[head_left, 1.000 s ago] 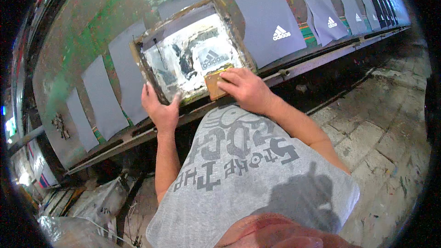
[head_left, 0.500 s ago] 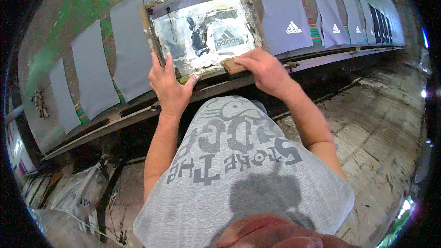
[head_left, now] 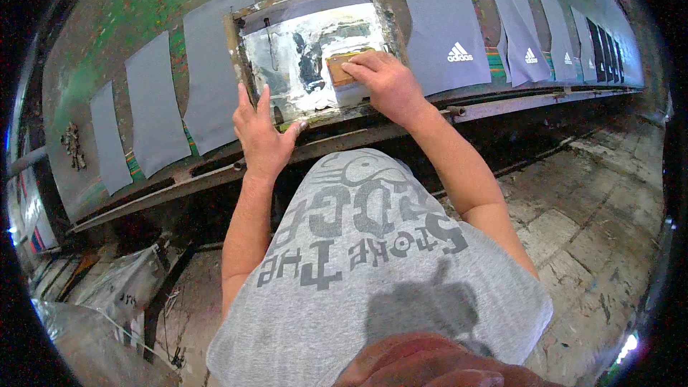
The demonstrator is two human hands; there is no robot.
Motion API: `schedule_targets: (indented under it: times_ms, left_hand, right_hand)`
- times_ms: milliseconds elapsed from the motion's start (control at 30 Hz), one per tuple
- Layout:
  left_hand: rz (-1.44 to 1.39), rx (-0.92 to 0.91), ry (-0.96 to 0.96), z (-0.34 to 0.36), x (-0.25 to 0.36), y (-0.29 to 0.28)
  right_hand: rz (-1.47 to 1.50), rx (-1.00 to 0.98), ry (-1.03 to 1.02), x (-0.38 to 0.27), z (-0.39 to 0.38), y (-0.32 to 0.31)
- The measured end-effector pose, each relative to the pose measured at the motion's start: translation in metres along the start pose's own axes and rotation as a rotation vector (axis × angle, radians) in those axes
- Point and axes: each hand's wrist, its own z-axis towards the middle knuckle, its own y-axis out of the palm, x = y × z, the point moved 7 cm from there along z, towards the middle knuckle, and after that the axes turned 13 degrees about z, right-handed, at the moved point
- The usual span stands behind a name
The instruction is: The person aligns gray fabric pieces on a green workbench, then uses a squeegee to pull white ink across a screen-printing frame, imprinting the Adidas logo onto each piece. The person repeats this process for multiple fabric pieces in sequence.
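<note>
A wooden-framed printing screen [head_left: 289, 50], its mesh smeared with white and dark ink, lies on grey fabric on the slanted table. My left hand [head_left: 265, 132] rests at its near left corner, fingers stretched apart along the side rail and thumb on the near rail. My right hand [head_left: 393, 86] grips a flat wooden-handled squeegee [head_left: 344, 72] between fingers and thumb. The squeegee sits on the mesh over the logo area and covers most of it. The squeegee's lower edge and the fabric directly beneath the screen are hidden.
Plain grey fabric pieces [head_left: 159, 104] lie to the left. To the right, grey pieces [head_left: 441, 21] bear white logos, with black ones [head_left: 602, 50] farther along. A metal rail [head_left: 516, 105] runs along the table's near edge. Plastic sheeting [head_left: 122, 287] lies at lower left; the floor is paved [head_left: 573, 222].
My right hand has carried the squeegee from the screen's near rail up and leftward onto the logo area. My left hand stays at the corner. The view has shifted slightly.
</note>
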Motion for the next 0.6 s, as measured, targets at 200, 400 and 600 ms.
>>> schedule_targets:
  times_ms: [200, 400, 600]
  left_hand:
    - [0.028, -0.006, -0.013, -0.001, -0.001, 0.002]
    - [0.041, -0.044, -0.041, -0.001, -0.002, 0.003]
    - [0.062, -0.048, -0.084, 0.0, -0.003, 0.004]
  right_hand:
    - [0.082, -0.161, 0.039, -0.011, -0.01, -0.017]
    - [0.015, -0.097, 0.006, 0.017, 0.03, -0.032]
    - [0.032, -0.081, -0.077, -0.001, -0.01, -0.015]
